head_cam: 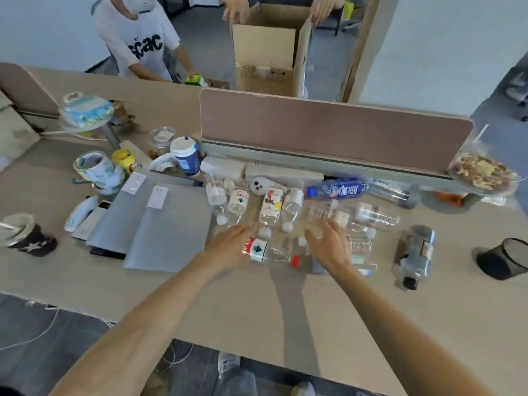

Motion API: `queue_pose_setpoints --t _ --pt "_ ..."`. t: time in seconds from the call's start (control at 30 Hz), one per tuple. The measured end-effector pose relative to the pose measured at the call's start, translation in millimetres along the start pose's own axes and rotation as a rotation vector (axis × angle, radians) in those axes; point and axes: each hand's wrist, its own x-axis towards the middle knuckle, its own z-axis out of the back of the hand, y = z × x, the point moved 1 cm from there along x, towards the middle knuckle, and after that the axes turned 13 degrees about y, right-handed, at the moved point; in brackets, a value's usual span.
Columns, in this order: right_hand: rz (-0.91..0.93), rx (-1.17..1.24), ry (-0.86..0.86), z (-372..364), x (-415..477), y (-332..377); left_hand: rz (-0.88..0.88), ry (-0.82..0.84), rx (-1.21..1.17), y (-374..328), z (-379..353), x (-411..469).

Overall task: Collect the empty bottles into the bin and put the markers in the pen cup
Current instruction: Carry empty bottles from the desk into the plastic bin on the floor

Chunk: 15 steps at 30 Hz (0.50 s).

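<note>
Several empty plastic bottles lie scattered on the desk [257, 310], most of them clear and tipped on their sides. One with a red and white label and a red cap [268, 252] lies crosswise nearest the person, its labelled end just at the left hand [231, 244]. That hand is spread, fingers apart, touching or nearly touching the label; I cannot tell whether it has any grip. The right hand [328, 244] is also open with fingers splayed, over a cluster of clear bottles [357, 247], closed on nothing that I can see.

Beyond the hands, four small bottles [254, 204] lie in a row with caps pointing toward the person. A blue-labelled bottle [340, 189] lies sideways behind them, close to the divider panel [328, 130]. To the right, a larger dark-capped bottle [414, 255] lies by itself, and a black mesh pen cup [505, 258] is tipped over near the desk's right edge.

Left of the bottles, grey folders [160, 224] overlap, with a blue paper cup [185, 155] behind them. Across the divider, another pair of hands holds an open cardboard box [268, 50].
</note>
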Motion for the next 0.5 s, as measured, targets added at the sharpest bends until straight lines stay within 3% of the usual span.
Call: queue_pose_setpoints --t 0.2,0.5 --pt "-0.071 -0.066 0.052 -18 -2 -3 -0.027 0.169 0.178 16 -23 57" --pt "-0.128 -0.069 0.033 -23 -5 -11 -0.058 0.133 0.292 23 -64 86"
